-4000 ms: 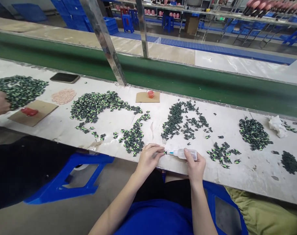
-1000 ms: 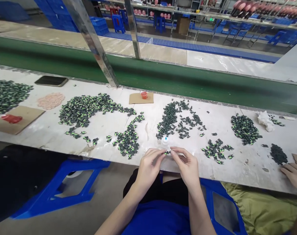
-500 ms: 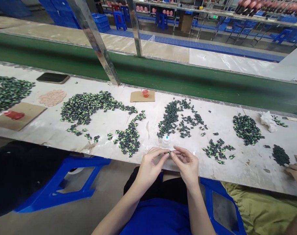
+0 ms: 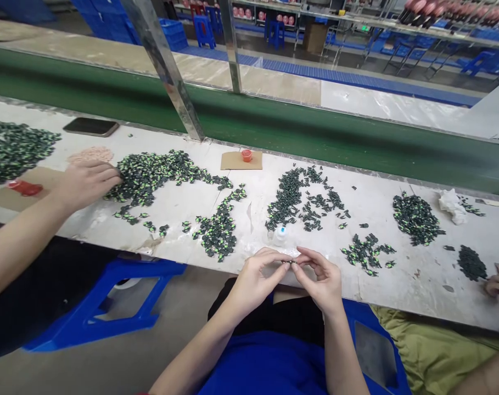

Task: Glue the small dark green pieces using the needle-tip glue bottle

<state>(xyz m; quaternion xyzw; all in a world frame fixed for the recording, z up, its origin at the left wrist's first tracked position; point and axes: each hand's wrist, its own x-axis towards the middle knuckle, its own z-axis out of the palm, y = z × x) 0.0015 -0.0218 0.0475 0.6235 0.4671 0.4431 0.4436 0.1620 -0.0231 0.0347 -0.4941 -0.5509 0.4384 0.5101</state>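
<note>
A small dark part (image 4: 291,261) is pinched between thumb and fingertips of both the left hand (image 4: 255,281) and the right hand (image 4: 322,277), near the front edge of a white worktable (image 4: 183,206); its shape is too small to be made out. Just beyond, a blue-tipped bottle (image 4: 281,235) is set, apparently upright. Behind it, dark-green pieces (image 4: 288,195) are heaped. Farther left, a co-worker's hand (image 4: 88,182) is held beside black-and-lime parts (image 4: 150,169).

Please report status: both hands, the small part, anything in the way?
Left hand, right hand: pinching one small dark part. Its details too small to tell. Blue-tipped bottle just beyond hands, not blocking.
</note>
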